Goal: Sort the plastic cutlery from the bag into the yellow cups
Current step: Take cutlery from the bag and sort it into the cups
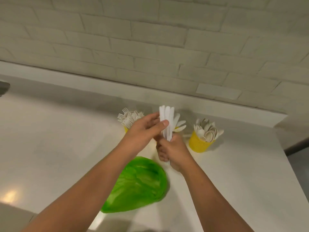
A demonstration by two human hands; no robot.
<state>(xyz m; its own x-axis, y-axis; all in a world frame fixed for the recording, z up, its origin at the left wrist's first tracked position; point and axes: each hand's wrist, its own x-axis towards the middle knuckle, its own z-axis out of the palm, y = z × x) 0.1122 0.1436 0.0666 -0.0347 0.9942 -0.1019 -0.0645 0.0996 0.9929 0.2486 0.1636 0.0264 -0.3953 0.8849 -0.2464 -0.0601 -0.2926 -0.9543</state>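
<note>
A bundle of white plastic knives (166, 121) stands upright between my two hands above the counter. My right hand (173, 152) grips the bundle's lower end, and my left hand (147, 129) pinches it higher up with thumb and fingers. Behind my left hand, a yellow cup of forks (129, 118) is mostly hidden. A middle yellow cup with knives (179, 126) sits behind the bundle, only its contents showing. On the right stands a yellow cup of spoons (200, 143). The green plastic bag (138, 185) lies flat on the counter beneath my forearms.
The white counter (58, 139) runs back to a raised ledge and a white brick wall (150, 39). Its right edge drops off near the spoon cup. A grey object (4, 87) pokes in at the far left.
</note>
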